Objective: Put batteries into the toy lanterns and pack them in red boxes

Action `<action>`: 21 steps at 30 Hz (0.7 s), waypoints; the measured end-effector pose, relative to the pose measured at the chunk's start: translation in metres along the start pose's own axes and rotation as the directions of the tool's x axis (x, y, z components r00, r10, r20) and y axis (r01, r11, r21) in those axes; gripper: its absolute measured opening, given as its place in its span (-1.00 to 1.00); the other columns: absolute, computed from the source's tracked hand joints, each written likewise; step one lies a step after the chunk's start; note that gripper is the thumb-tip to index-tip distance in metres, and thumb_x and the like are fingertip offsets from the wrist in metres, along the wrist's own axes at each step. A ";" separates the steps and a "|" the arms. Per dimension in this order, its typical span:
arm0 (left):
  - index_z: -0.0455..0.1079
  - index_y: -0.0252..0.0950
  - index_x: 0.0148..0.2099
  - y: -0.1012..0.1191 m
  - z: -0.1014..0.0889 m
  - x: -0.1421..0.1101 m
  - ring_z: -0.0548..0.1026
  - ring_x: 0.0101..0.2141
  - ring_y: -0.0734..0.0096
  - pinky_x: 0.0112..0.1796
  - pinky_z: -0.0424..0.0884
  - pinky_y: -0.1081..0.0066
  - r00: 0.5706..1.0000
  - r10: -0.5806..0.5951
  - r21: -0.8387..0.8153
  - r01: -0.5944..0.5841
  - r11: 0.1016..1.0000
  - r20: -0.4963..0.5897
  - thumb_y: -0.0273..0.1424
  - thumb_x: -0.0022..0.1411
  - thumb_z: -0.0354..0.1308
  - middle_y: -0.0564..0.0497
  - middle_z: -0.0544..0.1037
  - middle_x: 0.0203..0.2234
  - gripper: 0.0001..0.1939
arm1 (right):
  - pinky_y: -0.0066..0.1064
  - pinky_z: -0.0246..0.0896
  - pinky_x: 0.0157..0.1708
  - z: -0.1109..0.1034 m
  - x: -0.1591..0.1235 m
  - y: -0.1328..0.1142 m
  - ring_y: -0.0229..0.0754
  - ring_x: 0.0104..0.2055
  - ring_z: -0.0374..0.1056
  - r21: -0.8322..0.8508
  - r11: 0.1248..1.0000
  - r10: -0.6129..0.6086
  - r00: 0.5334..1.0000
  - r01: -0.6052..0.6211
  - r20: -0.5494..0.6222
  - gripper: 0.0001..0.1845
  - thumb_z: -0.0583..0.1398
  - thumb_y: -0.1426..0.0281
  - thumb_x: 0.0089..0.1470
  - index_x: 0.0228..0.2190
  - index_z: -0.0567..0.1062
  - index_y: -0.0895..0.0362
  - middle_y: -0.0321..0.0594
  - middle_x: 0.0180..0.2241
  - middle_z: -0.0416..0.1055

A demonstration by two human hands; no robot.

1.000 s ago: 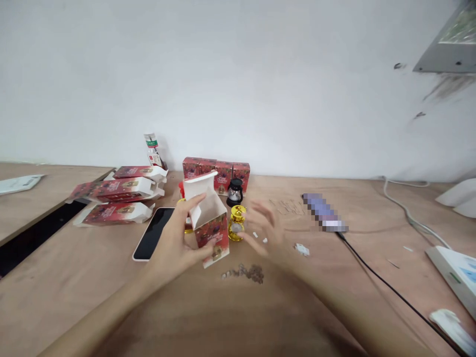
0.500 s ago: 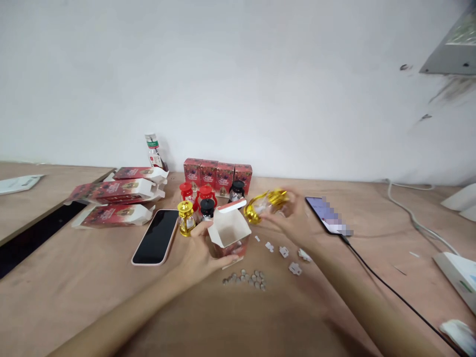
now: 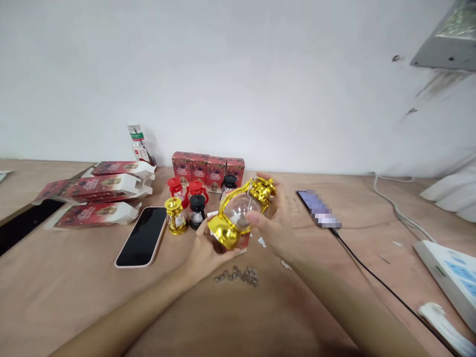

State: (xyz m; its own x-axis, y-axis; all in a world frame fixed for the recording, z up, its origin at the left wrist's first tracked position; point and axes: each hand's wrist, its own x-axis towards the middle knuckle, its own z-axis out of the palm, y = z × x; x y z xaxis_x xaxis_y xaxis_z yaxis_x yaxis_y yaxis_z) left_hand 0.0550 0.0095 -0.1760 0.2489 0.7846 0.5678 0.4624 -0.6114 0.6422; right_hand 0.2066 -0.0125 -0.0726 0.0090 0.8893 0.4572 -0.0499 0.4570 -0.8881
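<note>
My left hand (image 3: 206, 255) is closed around a small red printed box (image 3: 242, 243), whose open top is mostly hidden. In my right hand (image 3: 275, 223) is a gold lantern (image 3: 241, 210) with a clear globe, tilted so one gold end lies over the box's mouth. Whether that end is inside the box, I cannot tell. Just beyond my left hand stand a smaller-looking gold lantern (image 3: 177, 218), a black lantern (image 3: 197, 210) and two red lanterns (image 3: 196, 191). Another black lantern (image 3: 229, 182) is partly hidden behind the held one.
Several closed red boxes (image 3: 199, 168) line the wall. Flattened boxes (image 3: 104, 188) lie at left beside a phone (image 3: 142, 238). Button cells (image 3: 238, 275) are scattered in front. At right are a cabled phone (image 3: 318, 209), a white device (image 3: 446, 277) and a bottle (image 3: 139, 144) stands behind.
My right hand has brought the gold lantern left and nearer, over the box in my left hand. The lantern now covers most of the box's opening. The view has shifted slightly.
</note>
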 end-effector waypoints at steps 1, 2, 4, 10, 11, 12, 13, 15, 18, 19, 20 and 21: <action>0.15 -0.28 0.08 0.000 -0.001 -0.001 0.47 -0.06 0.01 -0.07 0.46 0.09 1.000 0.000 0.007 0.000 1.000 -0.024 -0.12 -0.07 0.37 -0.19 0.40 -0.05 -0.25 | -0.15 0.33 -0.07 -0.002 0.003 0.003 -0.06 -0.09 0.38 -0.064 0.998 -0.022 0.997 0.017 -0.071 -0.16 0.29 0.08 -0.10 0.13 0.03 -0.12 -0.19 -0.09 0.36; 0.10 -0.28 0.10 0.000 -0.001 -0.003 0.49 -0.08 0.02 -0.09 0.47 0.10 0.999 0.000 0.015 0.001 1.000 -0.055 -0.13 -0.08 0.39 -0.21 0.38 -0.03 -0.21 | -0.14 0.31 -0.04 -0.005 0.006 0.006 -0.07 -0.06 0.36 -0.125 0.992 -0.033 0.991 0.017 -0.129 -0.17 0.29 0.11 -0.08 0.14 0.02 -0.12 -0.17 -0.04 0.32; 0.00 -0.27 0.14 -0.001 0.000 -0.005 0.51 -0.10 0.05 -0.14 0.50 0.13 0.994 0.003 0.029 0.000 1.000 -0.110 -0.17 -0.11 0.42 -0.20 0.38 -0.02 -0.11 | -0.13 0.30 -0.03 -0.012 0.010 0.007 -0.05 -0.04 0.35 -0.206 0.979 -0.026 0.984 -0.011 -0.176 -0.17 0.29 0.16 -0.06 0.14 0.00 -0.12 -0.16 -0.01 0.28; -0.08 -0.22 0.15 -0.004 0.002 -0.009 0.53 -0.12 0.07 -0.17 0.52 0.13 0.995 0.049 0.057 -0.044 0.997 -0.092 -0.19 -0.10 0.41 -0.17 0.41 -0.05 -0.09 | -0.08 0.35 -0.09 -0.022 0.009 0.002 0.01 -0.07 0.37 -0.300 0.954 -0.018 1.000 0.017 -0.002 -0.09 0.35 0.27 -0.12 0.15 -0.02 -0.14 -0.17 -0.05 0.34; -0.07 -0.23 0.15 -0.004 0.002 -0.009 0.53 -0.12 0.07 -0.17 0.52 0.13 0.994 0.055 0.058 -0.050 0.997 -0.092 -0.18 -0.08 0.40 -0.17 0.42 -0.06 -0.11 | -0.08 0.32 -0.05 -0.020 0.008 0.002 0.01 -0.04 0.35 -0.361 0.930 -0.062 0.997 0.072 0.040 -0.15 0.37 0.29 -0.14 0.11 0.07 -0.12 -0.18 -0.03 0.32; -0.05 -0.24 0.14 -0.004 0.002 -0.009 0.53 -0.13 0.07 -0.17 0.52 0.14 0.994 0.058 0.063 -0.053 0.997 -0.091 -0.17 -0.07 0.39 -0.17 0.42 -0.06 -0.13 | -0.08 0.29 -0.02 -0.019 0.008 0.003 0.01 0.00 0.33 -0.417 0.900 -0.100 0.991 0.129 0.091 -0.23 0.37 0.30 -0.15 0.05 0.15 -0.10 -0.19 -0.01 0.31; -0.01 -0.25 0.13 -0.004 0.001 -0.009 0.54 -0.15 0.08 -0.17 0.52 0.14 0.994 0.058 0.071 -0.052 0.996 -0.090 -0.17 -0.06 0.38 -0.18 0.41 -0.04 -0.17 | -0.09 0.26 0.01 -0.017 0.008 0.004 0.00 0.03 0.30 -0.457 0.871 -0.127 0.981 0.180 0.144 -0.32 0.37 0.31 -0.15 -0.01 0.21 -0.07 -0.20 0.00 0.30; 0.05 -0.26 0.09 -0.002 0.000 -0.008 0.56 -0.19 0.10 -0.19 0.53 0.17 0.994 0.062 0.098 -0.053 0.994 -0.088 -0.19 -0.05 0.38 -0.20 0.38 -0.01 -0.23 | -0.11 0.24 0.02 -0.014 0.009 0.006 -0.02 0.04 0.29 -0.490 0.841 -0.134 0.967 0.227 0.218 -0.40 0.35 0.33 -0.14 -0.06 0.24 -0.04 -0.21 0.00 0.30; 0.07 -0.26 0.10 -0.001 -0.002 -0.007 0.57 -0.25 0.13 -0.27 0.55 0.22 0.993 0.079 0.138 -0.067 0.988 -0.084 -0.23 -0.08 0.39 -0.18 0.42 -0.04 -0.22 | -0.17 0.26 -0.06 -0.014 0.010 0.007 -0.05 -0.01 0.32 -0.500 0.843 -0.094 0.969 0.199 0.227 -0.42 0.34 0.35 -0.14 -0.09 0.22 -0.03 -0.21 -0.03 0.32; 0.06 -0.26 0.11 -0.001 -0.002 -0.007 0.57 -0.27 0.14 -0.29 0.55 0.23 0.994 0.082 0.146 -0.070 0.987 -0.079 -0.24 -0.09 0.40 -0.17 0.44 -0.06 -0.21 | -0.18 0.27 -0.10 -0.015 0.009 0.008 -0.06 -0.06 0.34 -0.516 0.837 -0.071 0.971 0.182 0.227 -0.45 0.34 0.35 -0.14 -0.12 0.24 -0.02 -0.21 -0.06 0.34; 0.06 -0.26 0.12 -0.001 -0.002 -0.007 0.57 -0.28 0.14 -0.31 0.55 0.24 0.994 0.082 0.152 -0.070 0.986 -0.071 -0.25 -0.10 0.40 -0.16 0.45 -0.08 -0.19 | -0.19 0.28 -0.14 -0.016 0.009 0.008 -0.07 -0.12 0.36 -0.539 0.826 -0.047 0.973 0.166 0.227 -0.51 0.33 0.34 -0.12 -0.16 0.26 0.00 -0.23 -0.12 0.38; 0.05 -0.26 0.13 -0.001 -0.001 -0.007 0.57 -0.28 0.14 -0.31 0.55 0.24 0.995 0.080 0.154 -0.069 0.986 -0.066 -0.25 -0.10 0.40 -0.16 0.46 -0.09 -0.18 | -0.21 0.27 -0.19 -0.017 0.009 0.007 -0.08 -0.17 0.37 -0.563 0.812 -0.027 0.973 0.154 0.227 -0.57 0.32 0.34 -0.11 -0.20 0.27 0.01 -0.24 -0.18 0.40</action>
State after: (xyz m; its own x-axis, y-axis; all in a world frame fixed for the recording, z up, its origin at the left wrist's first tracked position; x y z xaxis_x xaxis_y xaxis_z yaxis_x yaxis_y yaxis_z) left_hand 0.0518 0.0041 -0.1799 0.2282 0.7245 0.6504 0.5695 -0.6412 0.5144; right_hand 0.2235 -0.0011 -0.0761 -0.2170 0.8502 0.4796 0.5235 0.5161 -0.6779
